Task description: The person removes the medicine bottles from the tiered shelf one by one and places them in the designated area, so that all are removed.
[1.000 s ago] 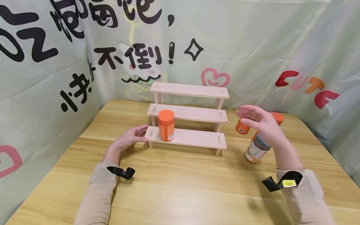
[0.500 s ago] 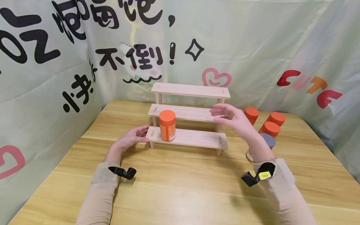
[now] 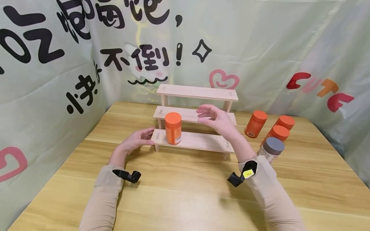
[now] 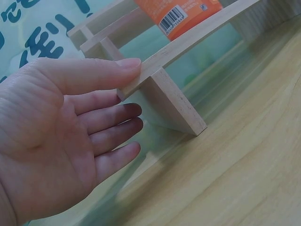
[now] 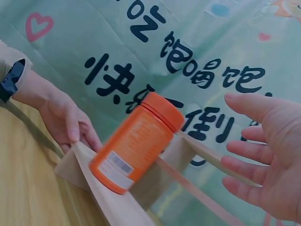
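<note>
A three-tier wooden display shelf (image 3: 199,139) stands on the table. On the left part of its lowest step is an upright orange jar (image 3: 173,128) with an orange lid. My left hand (image 3: 138,140) is at the left end of that step. In the left wrist view, its thumb (image 4: 106,75) lies on the board's corner with the index finger behind the edge, pinching it, while the other fingers hang free. My right hand (image 3: 215,118) hovers by the middle step, right of the jar, fingers apart and holding nothing. In the right wrist view, a gap separates it from the jar (image 5: 136,143).
Right of the shelf stand several more jars: an orange one (image 3: 256,124), two orange-lidded ones behind (image 3: 285,122) and beside it (image 3: 278,132), and a grey-lidded one (image 3: 273,146) partly behind the right sleeve. A printed cloth (image 3: 260,38) hangs around the wooden table (image 3: 179,192).
My right hand has swept left from above the jars at the right to the shelf's middle step, uncovering those jars. The left hand stays at the shelf's end; the jar on the step has not moved.
</note>
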Available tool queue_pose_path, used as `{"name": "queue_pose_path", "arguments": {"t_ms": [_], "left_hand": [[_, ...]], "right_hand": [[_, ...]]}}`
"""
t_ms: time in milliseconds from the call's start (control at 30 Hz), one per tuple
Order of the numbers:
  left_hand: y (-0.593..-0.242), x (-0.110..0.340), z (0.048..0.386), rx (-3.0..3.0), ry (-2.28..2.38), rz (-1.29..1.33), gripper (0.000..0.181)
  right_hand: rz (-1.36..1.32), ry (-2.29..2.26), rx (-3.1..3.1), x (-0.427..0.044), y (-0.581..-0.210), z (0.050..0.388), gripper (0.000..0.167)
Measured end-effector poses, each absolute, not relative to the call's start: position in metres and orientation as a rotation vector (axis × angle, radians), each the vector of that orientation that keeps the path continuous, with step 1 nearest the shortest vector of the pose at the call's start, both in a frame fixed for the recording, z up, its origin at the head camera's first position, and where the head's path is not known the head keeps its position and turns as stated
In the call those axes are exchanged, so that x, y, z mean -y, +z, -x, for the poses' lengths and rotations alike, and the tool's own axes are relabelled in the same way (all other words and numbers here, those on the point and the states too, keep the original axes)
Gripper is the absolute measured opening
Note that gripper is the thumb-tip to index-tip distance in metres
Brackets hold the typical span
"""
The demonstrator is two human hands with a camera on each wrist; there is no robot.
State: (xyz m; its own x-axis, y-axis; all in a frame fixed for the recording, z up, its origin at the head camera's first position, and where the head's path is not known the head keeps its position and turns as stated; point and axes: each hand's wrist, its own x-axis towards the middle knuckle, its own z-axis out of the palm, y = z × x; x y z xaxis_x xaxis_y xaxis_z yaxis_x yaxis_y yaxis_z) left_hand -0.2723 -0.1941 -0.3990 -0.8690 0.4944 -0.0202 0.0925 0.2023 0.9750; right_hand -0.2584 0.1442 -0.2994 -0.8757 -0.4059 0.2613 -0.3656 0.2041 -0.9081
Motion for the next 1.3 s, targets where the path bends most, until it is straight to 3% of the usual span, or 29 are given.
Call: {"name": "queue_pose_path", "arguments": {"t_ms": [600,1300], "left_hand": [[-0.399,0.193,0.272,-2.144,1.716,-0.553,0.076],[-0.397,0.193,0.271,-2.166,1.706,-0.539,0.075]], "right_hand": [[0.79,-1.736,-2.395,-0.093,-0.321,0.265,0.053],[0.786,-1.617,-2.474,-0.075,-0.328,0.267,0.058]]}}
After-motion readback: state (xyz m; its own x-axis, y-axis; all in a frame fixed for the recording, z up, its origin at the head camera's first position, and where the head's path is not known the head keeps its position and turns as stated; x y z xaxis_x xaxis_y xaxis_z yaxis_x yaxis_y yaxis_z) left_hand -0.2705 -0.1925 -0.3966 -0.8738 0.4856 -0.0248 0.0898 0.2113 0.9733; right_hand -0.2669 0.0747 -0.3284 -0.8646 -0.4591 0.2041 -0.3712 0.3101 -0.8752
